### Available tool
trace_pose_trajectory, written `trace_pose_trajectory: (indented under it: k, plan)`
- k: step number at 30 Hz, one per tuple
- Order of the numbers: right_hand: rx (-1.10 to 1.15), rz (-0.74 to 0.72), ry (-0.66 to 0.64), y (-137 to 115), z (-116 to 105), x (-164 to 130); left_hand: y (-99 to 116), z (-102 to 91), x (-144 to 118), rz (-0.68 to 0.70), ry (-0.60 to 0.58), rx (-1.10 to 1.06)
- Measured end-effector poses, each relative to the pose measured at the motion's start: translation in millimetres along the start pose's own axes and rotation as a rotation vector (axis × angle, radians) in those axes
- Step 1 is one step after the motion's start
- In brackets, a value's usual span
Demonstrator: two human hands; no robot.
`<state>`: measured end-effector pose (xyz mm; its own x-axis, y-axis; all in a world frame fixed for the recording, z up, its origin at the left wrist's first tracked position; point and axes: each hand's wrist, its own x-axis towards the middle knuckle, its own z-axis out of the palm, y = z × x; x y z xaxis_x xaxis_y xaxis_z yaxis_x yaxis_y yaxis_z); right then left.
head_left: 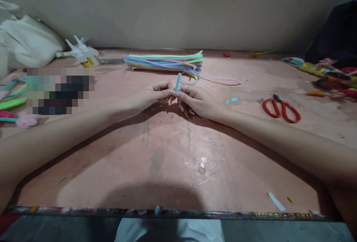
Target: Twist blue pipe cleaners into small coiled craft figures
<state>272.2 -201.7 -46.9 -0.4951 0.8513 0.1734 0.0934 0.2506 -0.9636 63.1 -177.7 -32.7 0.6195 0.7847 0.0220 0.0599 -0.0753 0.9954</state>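
Both my hands meet above the middle of the table, fingertips nearly touching. Pinched between them is a light blue pipe cleaner (177, 82), whose short straight end sticks up. My left hand (158, 91) closes thumb and finger on its lower part. From the other side, my right hand (196, 99) grips the same spot, its lower fingers curled beneath. The rest of the blue piece is hidden by the fingers. Just behind the hands lies a tied bundle of pastel pipe cleaners (164, 63), with a loose lilac pipe cleaner (223, 78) trailing to the right.
Red-handled pliers (281, 110) and light blue scraps (233, 99) lie to the right. Glue bottles (83, 54) and a white bag (30, 39) stand at the back left. A pink pompom (26, 120) is left; a white strip (276, 201) lies near the front edge.
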Motion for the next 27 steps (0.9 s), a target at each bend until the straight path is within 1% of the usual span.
trace_pose_trajectory:
  k: [2,7,9,12,14,17,21,27]
  plan:
    - [0.012,-0.036,0.032,1.4,2.4,1.5,0.1,2.9,1.5,-0.012,0.036,-0.068]
    - [0.204,-0.011,0.03,8.0,7.7,7.2,-0.7,9.5,5.3,-0.037,0.08,-0.162]
    - [0.243,-0.028,0.035,10.5,7.9,9.4,-4.0,11.7,6.2,-0.012,0.126,-0.163]
    - [0.255,-0.066,0.056,13.1,6.3,12.6,-9.0,14.7,7.4,0.067,0.209,-0.112]
    - [0.258,-0.077,0.063,14.0,5.1,13.9,-9.8,16.8,8.5,0.1,0.244,-0.078]
    - [0.25,-0.092,0.09,14.5,5.0,13.8,-7.3,20.5,10.0,0.126,0.25,-0.068]
    - [0.228,-0.126,0.141,14.3,10.5,11.9,-3.1,26.0,9.0,0.163,0.246,-0.092]
    - [0.211,-0.237,0.245,13.5,19.9,10.8,2.1,30.1,3.4,0.262,0.22,-0.002]
